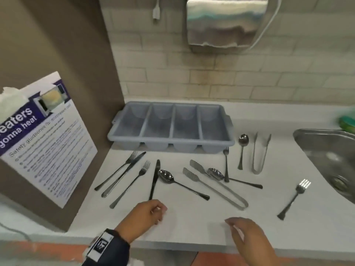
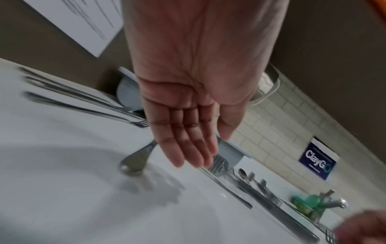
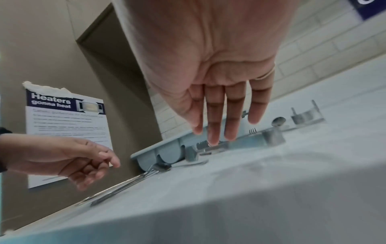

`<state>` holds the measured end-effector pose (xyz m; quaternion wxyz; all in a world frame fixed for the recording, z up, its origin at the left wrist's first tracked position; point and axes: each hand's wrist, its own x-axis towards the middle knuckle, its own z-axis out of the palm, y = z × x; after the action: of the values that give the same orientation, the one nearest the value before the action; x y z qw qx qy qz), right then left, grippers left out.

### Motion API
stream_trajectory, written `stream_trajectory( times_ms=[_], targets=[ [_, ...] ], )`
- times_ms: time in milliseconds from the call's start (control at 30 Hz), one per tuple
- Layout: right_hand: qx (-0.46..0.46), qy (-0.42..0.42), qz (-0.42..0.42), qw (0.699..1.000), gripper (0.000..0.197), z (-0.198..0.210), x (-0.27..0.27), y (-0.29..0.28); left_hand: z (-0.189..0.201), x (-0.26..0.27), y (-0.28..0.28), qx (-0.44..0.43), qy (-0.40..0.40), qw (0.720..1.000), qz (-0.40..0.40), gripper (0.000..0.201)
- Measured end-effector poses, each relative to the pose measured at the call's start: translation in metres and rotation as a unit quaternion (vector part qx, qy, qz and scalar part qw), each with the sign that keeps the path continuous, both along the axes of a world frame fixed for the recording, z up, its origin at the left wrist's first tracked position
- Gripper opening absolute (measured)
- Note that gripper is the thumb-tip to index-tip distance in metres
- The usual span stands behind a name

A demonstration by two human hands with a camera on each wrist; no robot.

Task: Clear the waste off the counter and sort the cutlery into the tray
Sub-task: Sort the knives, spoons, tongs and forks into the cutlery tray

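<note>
Cutlery (image 1: 165,176) scattered before grey tray (image 1: 171,125)

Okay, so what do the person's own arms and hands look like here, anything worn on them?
Both hands are bare, with no gloves or rings visible. The left hand comes out of a dark navy sleeve, and over that cuff sits a wrist band carrying a white patch with a dark printed marking. The right hand and the visible part of its forearm show no sleeve or band.

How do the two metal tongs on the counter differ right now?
The long serrated metal tongs lie diagonally mid-counter, tips toward the grey four-slot tray, with a spoon lying over one arm. The shorter plain metal tongs lie nearly straight beside the steel sink, nothing on them. Both lie flat, untouched.
</note>
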<state>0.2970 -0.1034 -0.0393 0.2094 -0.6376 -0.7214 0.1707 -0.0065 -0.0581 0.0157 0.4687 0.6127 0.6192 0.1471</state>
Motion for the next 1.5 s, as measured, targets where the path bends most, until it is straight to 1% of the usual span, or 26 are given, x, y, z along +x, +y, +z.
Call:
stream_trajectory(
  times_ms=[33, 67, 100, 167, 233, 300, 367, 433, 500, 533, 567, 600, 633, 733, 833, 867, 933, 1000, 1100, 1133, 1233, 1300, 1400, 1433, 1467, 1500],
  targets=[
    [0.029, -0.003, -0.031, 0.999, 0.044, 0.003, 0.0, 0.013, -0.001, 0.006, 0.014, 0.022, -0.002, 1.0, -0.015, 0.018],
    [0.007, -0.015, -0.037, 0.999, 0.04, 0.011, -0.002, 0.03, -0.003, 0.013, 0.027, 0.026, -0.011, 0.999, -0.027, 0.019],
    [0.026, -0.045, -0.057, 0.997, 0.04, 0.012, -0.004, 0.046, -0.004, 0.019, 0.039, 0.023, -0.024, 0.999, -0.04, 0.02],
    [-0.006, -0.071, -0.072, 0.995, 0.047, 0.014, -0.012, 0.068, -0.011, 0.033, 0.061, 0.023, -0.028, 0.997, -0.067, 0.016],
    [-0.021, -0.103, -0.083, 0.991, 0.049, 0.005, -0.013, 0.085, -0.016, 0.048, 0.081, 0.026, 0.002, 0.995, -0.091, 0.025],
    [-0.068, -0.099, -0.114, 0.986, 0.047, 0.004, -0.017, 0.096, -0.024, 0.06, 0.094, 0.029, 0.04, 0.993, -0.111, 0.033],
    [-0.107, -0.09, -0.131, 0.981, 0.048, 0.003, -0.019, 0.1, -0.032, 0.068, 0.1, 0.037, 0.076, 0.988, -0.127, 0.031],
    [-0.133, -0.074, -0.131, 0.98, 0.047, 0.005, -0.018, 0.103, -0.039, 0.07, 0.101, 0.058, 0.088, 0.986, -0.128, 0.022],
    [-0.186, -0.041, -0.087, 0.978, 0.046, 0.011, -0.016, 0.104, -0.046, 0.07, 0.099, 0.067, 0.082, 0.987, -0.12, 0.02],
    [-0.211, -0.007, -0.061, 0.975, 0.045, 0.017, -0.015, 0.104, -0.049, 0.069, 0.098, 0.068, 0.077, 0.988, -0.119, 0.021],
    [-0.214, 0.026, -0.042, 0.976, 0.05, 0.02, -0.012, 0.104, -0.05, 0.068, 0.097, 0.064, 0.079, 0.988, -0.119, 0.021],
    [-0.199, 0.054, -0.032, 0.978, 0.056, 0.027, -0.007, 0.105, -0.051, 0.067, 0.099, 0.062, 0.083, 0.987, -0.119, 0.021],
    [-0.185, 0.082, -0.023, 0.979, 0.057, 0.037, -0.003, 0.105, -0.053, 0.066, 0.099, 0.062, 0.094, 0.987, -0.118, 0.022],
    [-0.118, 0.192, -0.026, 0.974, 0.03, 0.089, 0.003, 0.125, -0.054, 0.068, 0.098, 0.076, 0.139, 0.982, -0.102, 0.035],
    [-0.037, 0.24, -0.036, 0.969, 0.038, 0.123, 0.007, 0.177, -0.052, 0.073, 0.094, 0.088, 0.147, 0.984, -0.05, 0.039],
    [-0.026, 0.243, -0.04, 0.969, 0.042, 0.128, 0.004, 0.198, -0.053, 0.073, 0.094, 0.088, 0.137, 0.986, -0.031, 0.037],
    [-0.05, 0.251, -0.048, 0.965, 0.051, 0.129, -0.004, 0.243, -0.054, 0.073, 0.092, 0.083, 0.123, 0.989, 0.0, 0.033],
    [-0.096, 0.205, -0.059, 0.972, 0.055, 0.121, -0.015, 0.286, -0.052, 0.073, 0.09, 0.08, 0.118, 0.989, 0.025, 0.033],
    [-0.159, 0.062, -0.085, 0.982, 0.051, 0.101, -0.028, 0.329, -0.048, 0.078, 0.087, 0.063, 0.1, 0.99, 0.076, 0.029],
    [-0.176, 0.02, -0.094, 0.98, 0.051, 0.094, -0.031, 0.339, -0.046, 0.079, 0.087, 0.057, 0.101, 0.989, 0.089, 0.027],
    [-0.214, -0.065, -0.111, 0.968, 0.049, 0.079, -0.033, 0.355, -0.045, 0.083, 0.085, 0.043, 0.097, 0.985, 0.139, 0.043],
    [-0.238, -0.12, -0.091, 0.96, 0.049, 0.074, -0.033, 0.357, -0.044, 0.085, 0.083, 0.024, 0.102, 0.98, 0.167, 0.043],
    [-0.262, -0.112, -0.039, 0.958, 0.054, 0.067, -0.031, 0.354, -0.041, 0.089, 0.081, 0.028, 0.123, 0.976, 0.176, 0.026],
    [-0.258, -0.111, -0.015, 0.96, 0.055, 0.067, -0.03, 0.353, -0.04, 0.09, 0.08, 0.036, 0.132, 0.976, 0.171, 0.03],
    [-0.225, -0.098, -0.002, 0.969, 0.057, 0.069, -0.027, 0.35, -0.041, 0.088, 0.079, 0.046, 0.146, 0.975, 0.16, 0.037],
    [-0.176, -0.077, 0.011, 0.981, 0.058, 0.073, -0.022, 0.342, -0.039, 0.086, 0.076, 0.052, 0.158, 0.975, 0.149, 0.038]
  ],
)
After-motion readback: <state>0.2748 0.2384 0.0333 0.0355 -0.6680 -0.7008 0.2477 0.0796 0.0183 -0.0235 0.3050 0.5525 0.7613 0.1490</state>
